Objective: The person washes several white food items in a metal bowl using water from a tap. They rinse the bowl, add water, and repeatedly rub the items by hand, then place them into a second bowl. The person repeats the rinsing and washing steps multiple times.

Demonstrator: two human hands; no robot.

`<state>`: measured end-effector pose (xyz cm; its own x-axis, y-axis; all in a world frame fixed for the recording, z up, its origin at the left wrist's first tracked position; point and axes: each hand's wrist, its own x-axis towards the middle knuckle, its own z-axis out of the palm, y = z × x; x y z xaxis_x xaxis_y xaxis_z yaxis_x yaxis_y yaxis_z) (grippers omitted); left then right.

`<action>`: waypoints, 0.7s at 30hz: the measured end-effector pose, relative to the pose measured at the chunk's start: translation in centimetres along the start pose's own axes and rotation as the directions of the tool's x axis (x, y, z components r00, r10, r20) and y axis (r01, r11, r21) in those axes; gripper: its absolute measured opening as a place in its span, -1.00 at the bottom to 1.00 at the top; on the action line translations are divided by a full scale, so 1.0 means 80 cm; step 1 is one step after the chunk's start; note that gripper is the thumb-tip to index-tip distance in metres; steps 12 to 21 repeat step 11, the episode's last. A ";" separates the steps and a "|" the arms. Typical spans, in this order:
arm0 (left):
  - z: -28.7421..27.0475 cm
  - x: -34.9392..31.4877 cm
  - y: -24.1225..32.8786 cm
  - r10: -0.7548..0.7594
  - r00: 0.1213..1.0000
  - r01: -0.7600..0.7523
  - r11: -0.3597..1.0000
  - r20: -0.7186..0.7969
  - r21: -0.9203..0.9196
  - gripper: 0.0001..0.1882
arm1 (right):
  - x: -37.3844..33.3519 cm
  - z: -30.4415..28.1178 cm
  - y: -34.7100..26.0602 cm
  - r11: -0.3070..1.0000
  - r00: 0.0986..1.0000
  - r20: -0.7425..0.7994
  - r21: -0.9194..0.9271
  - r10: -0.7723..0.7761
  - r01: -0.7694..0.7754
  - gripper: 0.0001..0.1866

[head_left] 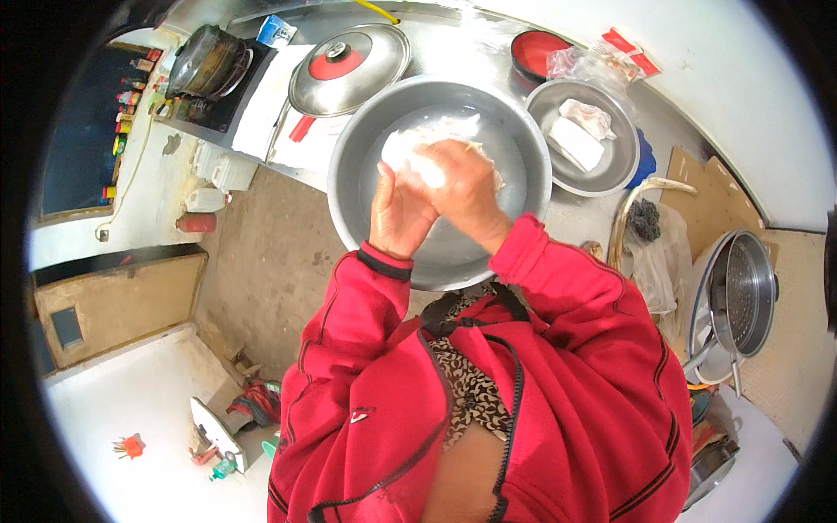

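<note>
Over a wide grey metal basin [347, 200] with water in it, both my hands work close together on a pale white lump [433, 139]. Bright light washes out the lump, so I cannot tell its kind. My left hand [401, 209] cups it from the near left, thumb raised and fingers partly hidden. From the right, my right hand [466, 179] curls over the lump, fingers bent and slightly blurred. Both wrists come out of red sleeves.
A steel lid [366, 65] with a red-centred knob lies behind the basin on the left. At right, a smaller metal bowl [602, 179] holds white blocks. A dark pot [207, 61] stands on the stove. A red bowl [536, 54] and a perforated steamer [751, 292] are further right.
</note>
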<state>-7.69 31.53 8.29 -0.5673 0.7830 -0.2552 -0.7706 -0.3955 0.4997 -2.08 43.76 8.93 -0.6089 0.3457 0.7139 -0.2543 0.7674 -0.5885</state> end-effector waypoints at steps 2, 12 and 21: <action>-0.022 0.002 0.000 0.033 0.997 -0.038 0.997 -0.072 -0.069 -0.29 | -0.014 0.002 -0.020 0.993 0.979 0.167 0.006 -0.120 0.121 -0.60; -0.054 0.003 0.018 -0.017 0.997 0.015 1.000 -0.077 -0.027 -0.50 | -0.009 -0.041 -0.032 0.918 0.963 0.245 0.347 0.110 -0.193 -0.53; -0.054 0.003 0.018 -0.017 0.997 0.015 1.000 -0.077 -0.027 -0.50 | -0.009 -0.041 -0.032 0.918 0.963 0.245 0.347 0.110 -0.193 -0.53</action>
